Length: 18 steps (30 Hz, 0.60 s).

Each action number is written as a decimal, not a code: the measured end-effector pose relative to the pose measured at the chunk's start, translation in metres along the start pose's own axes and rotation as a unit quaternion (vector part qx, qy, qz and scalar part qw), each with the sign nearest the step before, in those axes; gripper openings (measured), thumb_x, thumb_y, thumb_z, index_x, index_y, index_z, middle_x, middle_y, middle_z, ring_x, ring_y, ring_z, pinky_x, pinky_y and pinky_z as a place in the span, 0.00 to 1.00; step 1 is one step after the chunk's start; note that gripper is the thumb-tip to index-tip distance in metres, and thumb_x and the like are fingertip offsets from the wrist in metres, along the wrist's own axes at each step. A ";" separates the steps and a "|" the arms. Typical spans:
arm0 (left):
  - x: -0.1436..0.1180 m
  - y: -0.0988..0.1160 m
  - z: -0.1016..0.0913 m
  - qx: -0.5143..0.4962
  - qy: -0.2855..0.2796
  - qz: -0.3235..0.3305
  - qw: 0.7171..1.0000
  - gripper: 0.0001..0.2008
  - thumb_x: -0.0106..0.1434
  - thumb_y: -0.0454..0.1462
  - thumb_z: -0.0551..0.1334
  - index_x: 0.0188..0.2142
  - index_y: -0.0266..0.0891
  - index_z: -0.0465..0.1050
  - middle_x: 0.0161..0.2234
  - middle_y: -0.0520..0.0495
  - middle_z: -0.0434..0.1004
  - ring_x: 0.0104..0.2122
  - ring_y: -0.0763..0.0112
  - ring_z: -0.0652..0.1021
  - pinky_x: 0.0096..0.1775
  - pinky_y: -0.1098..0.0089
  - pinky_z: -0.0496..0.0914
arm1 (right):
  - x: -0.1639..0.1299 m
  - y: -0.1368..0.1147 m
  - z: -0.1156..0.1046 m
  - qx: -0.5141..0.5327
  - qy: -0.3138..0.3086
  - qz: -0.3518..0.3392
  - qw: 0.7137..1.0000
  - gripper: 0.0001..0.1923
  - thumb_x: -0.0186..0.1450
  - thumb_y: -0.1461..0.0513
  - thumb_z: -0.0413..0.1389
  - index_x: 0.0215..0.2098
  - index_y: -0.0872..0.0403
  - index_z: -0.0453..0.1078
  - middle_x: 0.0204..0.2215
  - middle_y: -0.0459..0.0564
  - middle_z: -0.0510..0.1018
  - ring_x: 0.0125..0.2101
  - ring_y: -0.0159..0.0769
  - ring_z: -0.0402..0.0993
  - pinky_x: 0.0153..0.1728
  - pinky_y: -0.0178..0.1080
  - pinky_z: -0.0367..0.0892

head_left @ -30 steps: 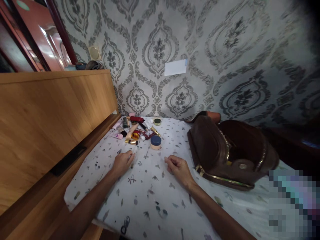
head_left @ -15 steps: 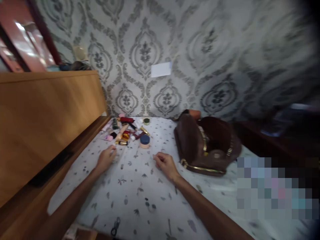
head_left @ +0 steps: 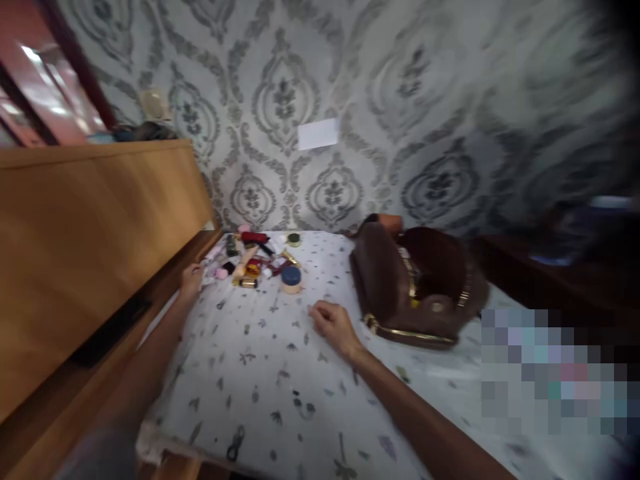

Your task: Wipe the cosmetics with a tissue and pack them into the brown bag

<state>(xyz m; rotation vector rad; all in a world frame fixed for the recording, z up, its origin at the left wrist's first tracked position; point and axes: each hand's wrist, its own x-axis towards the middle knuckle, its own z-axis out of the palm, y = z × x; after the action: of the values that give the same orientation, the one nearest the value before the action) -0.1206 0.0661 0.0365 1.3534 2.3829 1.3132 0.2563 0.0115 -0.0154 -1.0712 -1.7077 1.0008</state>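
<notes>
Here the left hand (head_left: 191, 279) reaches, fingers loosely curled, toward the cosmetics (head_left: 250, 257): light, hard, slippery tubes, best pinched mid-body. The right hand (head_left: 334, 325) rests half-curled, empty.

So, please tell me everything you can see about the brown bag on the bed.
The brown bag looks like leather or imitation leather, dark and slightly shiny. It lies on the printed sheet, to the right of the cosmetics pile, with its top zip open and the dark inside showing. Gold-coloured zip teeth line the opening, and a round metal stud sits on the front. An orange-brown part shows behind it. The right hand rests near it, not touching.
</notes>
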 end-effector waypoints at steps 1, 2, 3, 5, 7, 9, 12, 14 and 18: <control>0.007 -0.004 -0.001 0.013 0.009 -0.005 1.000 0.11 0.57 0.40 0.56 0.30 0.35 0.73 0.21 0.52 0.70 0.22 0.71 0.71 0.24 0.74 0.64 | 0.001 0.000 0.000 -0.007 0.009 -0.003 1.000 0.22 0.64 0.49 0.51 0.18 0.52 0.59 0.13 0.42 0.63 0.17 0.28 0.57 0.21 0.33 0.54; 0.014 -0.008 -0.003 0.027 0.014 -0.004 1.000 0.11 0.58 0.39 0.56 0.31 0.34 0.73 0.22 0.51 0.72 0.24 0.70 0.72 0.26 0.74 0.64 | 0.001 0.000 0.000 -0.015 0.009 -0.004 1.000 0.22 0.64 0.48 0.51 0.18 0.53 0.60 0.13 0.42 0.64 0.17 0.28 0.57 0.21 0.33 0.54; 0.020 -0.013 -0.005 0.042 0.019 0.002 0.999 0.11 0.59 0.38 0.56 0.32 0.34 0.74 0.24 0.50 0.73 0.25 0.71 0.72 0.27 0.74 0.65 | 0.002 0.000 -0.001 -0.022 0.005 -0.004 1.000 0.23 0.64 0.47 0.52 0.18 0.53 0.60 0.13 0.42 0.65 0.17 0.29 0.57 0.21 0.33 0.54; 0.027 -0.019 -0.009 0.076 0.009 0.023 0.997 0.10 0.60 0.37 0.56 0.33 0.34 0.75 0.27 0.49 0.76 0.29 0.70 0.74 0.30 0.74 0.65 | 0.002 0.000 -0.001 -0.028 -0.003 -0.004 1.000 0.24 0.64 0.46 0.51 0.18 0.53 0.60 0.13 0.43 0.65 0.17 0.29 0.57 0.21 0.33 0.54; 0.030 -0.020 -0.010 0.112 -0.015 0.054 0.992 0.10 0.62 0.38 0.57 0.35 0.35 0.76 0.30 0.47 0.78 0.32 0.68 0.74 0.32 0.73 0.64 | 0.001 -0.001 0.000 -0.032 -0.005 -0.001 0.999 0.25 0.64 0.45 0.51 0.18 0.53 0.60 0.13 0.43 0.65 0.17 0.29 0.56 0.21 0.34 0.54; 0.031 -0.018 -0.008 0.148 -0.045 0.090 0.984 0.10 0.63 0.38 0.58 0.38 0.38 0.77 0.34 0.46 0.79 0.35 0.65 0.75 0.34 0.72 0.64 | 0.000 -0.002 0.000 -0.037 -0.004 0.007 0.999 0.25 0.63 0.44 0.51 0.18 0.53 0.60 0.13 0.43 0.65 0.17 0.29 0.56 0.21 0.34 0.54; 0.037 -0.008 0.000 0.197 -0.104 0.155 0.962 0.10 0.62 0.37 0.60 0.42 0.43 0.78 0.40 0.44 0.79 0.42 0.61 0.76 0.39 0.69 0.64 | 0.000 -0.003 0.000 -0.042 -0.005 0.016 0.999 0.25 0.64 0.44 0.50 0.18 0.52 0.60 0.13 0.43 0.65 0.17 0.29 0.57 0.21 0.34 0.54; 0.045 0.001 0.007 0.223 -0.148 0.198 0.943 0.10 0.61 0.35 0.61 0.42 0.45 0.78 0.43 0.43 0.78 0.45 0.58 0.75 0.43 0.68 0.63 | 0.000 -0.003 0.000 -0.043 -0.007 0.019 0.999 0.25 0.64 0.45 0.50 0.18 0.52 0.60 0.13 0.43 0.65 0.17 0.29 0.57 0.21 0.34 0.54; 0.066 0.021 0.025 0.265 -0.202 0.249 0.910 0.06 0.60 0.34 0.64 0.36 0.43 0.79 0.41 0.42 0.78 0.45 0.58 0.76 0.47 0.64 0.63 | 0.001 -0.002 0.000 -0.043 -0.007 0.014 0.999 0.25 0.64 0.45 0.50 0.18 0.52 0.60 0.13 0.44 0.65 0.17 0.29 0.57 0.21 0.34 0.54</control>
<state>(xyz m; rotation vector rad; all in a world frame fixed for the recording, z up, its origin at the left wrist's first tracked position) -0.1350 0.1350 0.0561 2.2285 2.2456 0.3442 0.2558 0.0119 -0.0134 -1.1489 -1.7650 0.9617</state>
